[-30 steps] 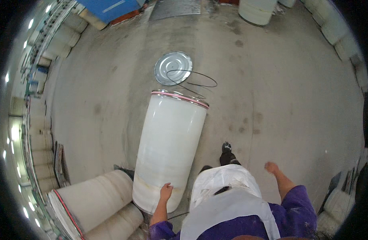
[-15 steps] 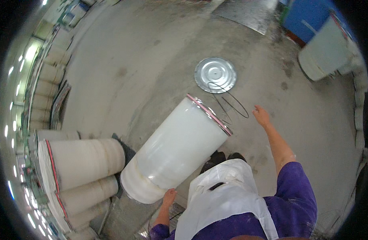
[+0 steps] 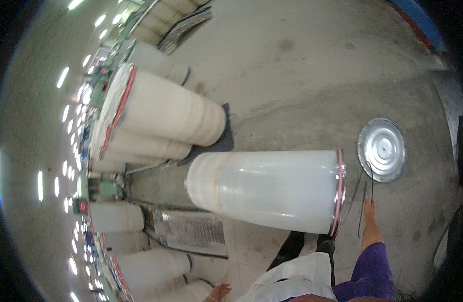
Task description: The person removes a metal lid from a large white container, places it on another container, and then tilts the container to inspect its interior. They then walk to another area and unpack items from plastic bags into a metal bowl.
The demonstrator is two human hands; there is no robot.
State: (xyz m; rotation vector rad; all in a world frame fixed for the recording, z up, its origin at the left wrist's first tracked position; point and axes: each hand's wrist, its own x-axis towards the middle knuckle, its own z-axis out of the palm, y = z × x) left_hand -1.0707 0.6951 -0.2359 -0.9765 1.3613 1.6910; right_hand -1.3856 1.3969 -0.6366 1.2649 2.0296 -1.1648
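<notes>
Right of centre, a white barrel (image 3: 274, 189) lies on its side across the floor (image 3: 282, 116), pink-banded end facing right. Near that end lie a metal lid (image 3: 385, 148) and thin wire (image 3: 372, 189). The right hand (image 3: 369, 211) is at the wire; contact and finger grip cannot be told. The left hand (image 3: 220, 293), apart from the barrel, is too blurred to judge. Far left, other barrels (image 3: 171, 108) stand. The wire could snag a shoe (image 3: 326, 245); the round barrel could roll if nudged.
</notes>
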